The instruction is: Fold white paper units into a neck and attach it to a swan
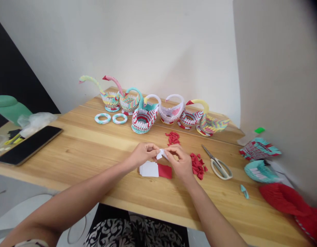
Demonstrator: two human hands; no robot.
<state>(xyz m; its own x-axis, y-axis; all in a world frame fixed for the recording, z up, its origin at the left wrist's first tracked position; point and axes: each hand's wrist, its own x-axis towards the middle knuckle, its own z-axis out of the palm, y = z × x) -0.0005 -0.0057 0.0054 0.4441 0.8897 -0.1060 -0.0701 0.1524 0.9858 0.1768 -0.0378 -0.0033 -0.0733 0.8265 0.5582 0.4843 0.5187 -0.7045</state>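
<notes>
A small folded piece of white paper is pinched between my two hands above the middle of the table. My left hand grips its left side with thumb and fingertips. On the other side, my right hand pinches its right end. Just below lie a stack of white paper slips and red paper slips side by side. Small folded red paper pieces form a pile beside my right hand, and another red pile lies behind my hands.
Several folded-paper swans stand along the back of the wooden table. Two paper rings lie at the left, near a phone. Scissors rest at the right, with partly built paper pieces and a red bundle beyond.
</notes>
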